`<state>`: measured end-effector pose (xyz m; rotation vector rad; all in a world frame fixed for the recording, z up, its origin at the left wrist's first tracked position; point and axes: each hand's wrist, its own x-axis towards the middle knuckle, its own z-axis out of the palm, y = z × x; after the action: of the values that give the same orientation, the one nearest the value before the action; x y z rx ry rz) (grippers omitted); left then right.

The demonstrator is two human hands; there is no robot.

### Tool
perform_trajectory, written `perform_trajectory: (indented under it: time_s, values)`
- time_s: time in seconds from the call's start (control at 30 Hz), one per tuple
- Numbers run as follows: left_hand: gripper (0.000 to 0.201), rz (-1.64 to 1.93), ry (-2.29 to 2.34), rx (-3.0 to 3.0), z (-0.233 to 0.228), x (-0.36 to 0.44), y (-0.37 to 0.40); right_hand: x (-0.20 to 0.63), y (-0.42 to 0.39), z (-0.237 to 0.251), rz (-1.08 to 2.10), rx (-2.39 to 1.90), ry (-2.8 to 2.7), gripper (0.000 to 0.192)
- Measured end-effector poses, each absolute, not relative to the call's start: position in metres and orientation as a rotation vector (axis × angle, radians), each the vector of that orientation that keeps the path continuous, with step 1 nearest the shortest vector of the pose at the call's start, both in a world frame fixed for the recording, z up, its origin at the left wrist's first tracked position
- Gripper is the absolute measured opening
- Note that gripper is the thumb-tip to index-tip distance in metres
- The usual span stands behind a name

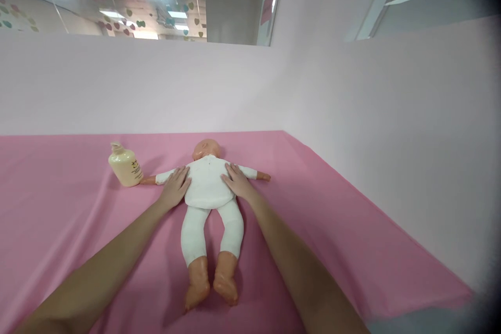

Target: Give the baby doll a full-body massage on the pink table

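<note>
Hands [175, 188] [238, 182] on a white-clothed, barefoot baby doll [209, 185]

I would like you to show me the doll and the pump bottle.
Doll [209, 183], head camera view: middle of its white-clothed torso.
Pump bottle [124, 168], head camera view: middle of its pale yellow body.

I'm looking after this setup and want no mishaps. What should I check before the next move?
1. Doll lying flat on the pink cloth: ok.
2. Left hand at the side of the doll's torso: ok.
3. Right hand at the opposite side: ok.
4. Bottle apart from the doll's arm: cannot tell; they meet in this view.
5. Pink cloth smooth: not ok, creased toward the left.
</note>
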<state>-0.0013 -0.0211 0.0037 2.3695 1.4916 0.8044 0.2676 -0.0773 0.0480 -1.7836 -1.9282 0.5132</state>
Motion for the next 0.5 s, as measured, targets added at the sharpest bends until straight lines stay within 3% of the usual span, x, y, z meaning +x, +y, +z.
perform_trajectory:
  time_s: [0.23,0.5]
  values:
    - [0.060,0.672,1.907,2.357,0.009,-0.021,-0.018,0.285,-0.073,0.036,0.163,-1.937,-1.891,0.059]
    - [0.060,0.745,1.685,2.282,0.001,0.004,-0.036,0.256,-0.075,0.038,0.370,-1.871,-1.816,0.058]
